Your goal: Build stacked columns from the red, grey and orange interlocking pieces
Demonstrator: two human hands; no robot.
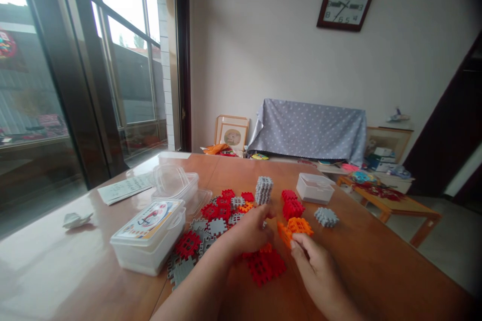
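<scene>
My right hand [314, 261] pinches an orange interlocking toy piece [284, 234], held on edge between thumb and fingers. Just beyond it is an orange stack of pieces [300, 226]. My left hand [253, 228] is over the right side of a loose pile of red, grey and orange pieces, its fingers bent and apart; a small grey bit shows between them, and I see no grip on it. Red pieces [265, 267] lie below the hands. A tall grey stack [264, 190] stands behind my left hand, with red stacks [292, 205] to its right.
A lidded plastic box [148, 235] with a picture label stands left of the pile, an open clear box [176, 185] behind it. Another clear box [315, 188] and a low grey stack [327, 216] are at the right. Paper sheets [126, 188] lie at the left.
</scene>
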